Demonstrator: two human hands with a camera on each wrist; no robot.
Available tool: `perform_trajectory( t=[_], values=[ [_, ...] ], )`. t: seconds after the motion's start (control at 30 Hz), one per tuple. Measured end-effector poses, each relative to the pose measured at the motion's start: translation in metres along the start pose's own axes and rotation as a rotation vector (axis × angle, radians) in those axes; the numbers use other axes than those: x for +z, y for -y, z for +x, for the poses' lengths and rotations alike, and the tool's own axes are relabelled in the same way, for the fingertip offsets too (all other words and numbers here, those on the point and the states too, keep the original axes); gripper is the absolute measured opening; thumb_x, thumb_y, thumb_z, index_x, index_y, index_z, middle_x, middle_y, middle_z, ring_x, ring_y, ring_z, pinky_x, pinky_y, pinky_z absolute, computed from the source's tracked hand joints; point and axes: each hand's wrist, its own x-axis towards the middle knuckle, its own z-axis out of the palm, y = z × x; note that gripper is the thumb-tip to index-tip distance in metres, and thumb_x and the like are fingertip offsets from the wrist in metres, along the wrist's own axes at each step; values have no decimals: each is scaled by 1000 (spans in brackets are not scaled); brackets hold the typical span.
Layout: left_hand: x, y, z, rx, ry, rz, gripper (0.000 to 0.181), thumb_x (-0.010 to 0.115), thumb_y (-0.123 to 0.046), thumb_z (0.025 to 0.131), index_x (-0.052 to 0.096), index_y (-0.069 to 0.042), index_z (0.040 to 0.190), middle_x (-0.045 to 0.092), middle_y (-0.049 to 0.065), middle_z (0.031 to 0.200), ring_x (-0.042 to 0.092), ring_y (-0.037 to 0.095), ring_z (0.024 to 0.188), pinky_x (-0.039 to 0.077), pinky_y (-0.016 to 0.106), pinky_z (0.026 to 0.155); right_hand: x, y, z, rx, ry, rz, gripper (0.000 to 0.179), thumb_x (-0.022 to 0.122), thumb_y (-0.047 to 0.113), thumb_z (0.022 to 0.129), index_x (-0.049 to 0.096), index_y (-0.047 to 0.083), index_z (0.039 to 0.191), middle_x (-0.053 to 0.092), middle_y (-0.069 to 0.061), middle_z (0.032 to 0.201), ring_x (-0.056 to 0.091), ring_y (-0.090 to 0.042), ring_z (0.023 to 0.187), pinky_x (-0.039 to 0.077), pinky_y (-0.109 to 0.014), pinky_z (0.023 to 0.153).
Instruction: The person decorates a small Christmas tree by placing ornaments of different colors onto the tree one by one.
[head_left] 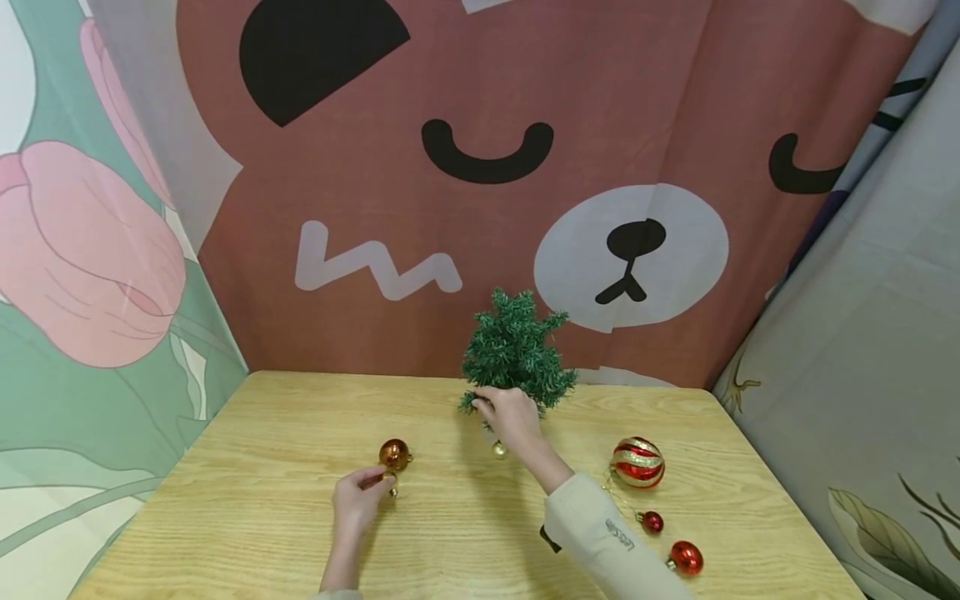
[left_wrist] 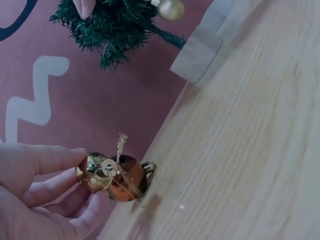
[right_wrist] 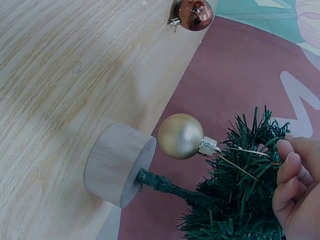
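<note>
Small gold bauble (left_wrist: 92, 180), at the left of what I can see, sits over the wooden counter (head_left: 277, 450), pinched between the thumb and fingers of the person's left hand (head_left: 358, 498). Just beside it lies a copper bauble (head_left: 393, 455); whether the two touch, I can't tell. Further right, a pale gold bauble (right_wrist: 181, 136) hangs by its cord low on a little green tree (head_left: 517, 350), near the round wooden base (right_wrist: 120, 165). At that same side of the tree, the right hand (head_left: 516, 418) has its fingers pinched together on a branch tip; whether they grip the cord too, I can't make out. Something dark (head_left: 550, 540) shows by the pale sleeve (head_left: 603, 533). Well over to the right are a red and gold striped bauble (head_left: 637, 462), then a small red bauble (head_left: 652, 522), and nearer me a larger shiny red bauble (head_left: 686, 557).
</note>
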Motion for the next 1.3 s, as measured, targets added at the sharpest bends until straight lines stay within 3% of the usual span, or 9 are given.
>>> perform_trajectory(
  t=[0.23,0.9,1.1,1.3],
  values=[
    [5,-3,0,15,24,-5,27,68,0,77,63,15,100,64,25,94,62,24,81,46,14,60,0,0,-1,-21,-28,-4,18,68,19,82,72,10,97,62,-1,55,17,4,34,15,-14,35],
    [14,-21,4,16,29,-47,28,70,-2,77,64,11,101,65,21,96,60,22,86,45,15,64,0,-1,-2,-33,-29,-13,18,69,19,82,72,10,97,56,2,48,11,7,34,15,-14,34],
    [17,-30,6,60,47,-91,27,70,-1,78,64,13,100,65,21,97,61,20,85,45,14,65,0,1,1,-13,8,-3,19,69,19,82,72,9,98,61,0,54,18,5,33,15,-14,35],
    [23,-37,8,72,55,-134,27,69,1,77,63,13,100,65,18,92,57,9,75,46,14,62,0,4,5,32,80,-39,23,69,21,82,71,10,101,64,-1,59,35,0,35,18,-14,34]
  ],
)
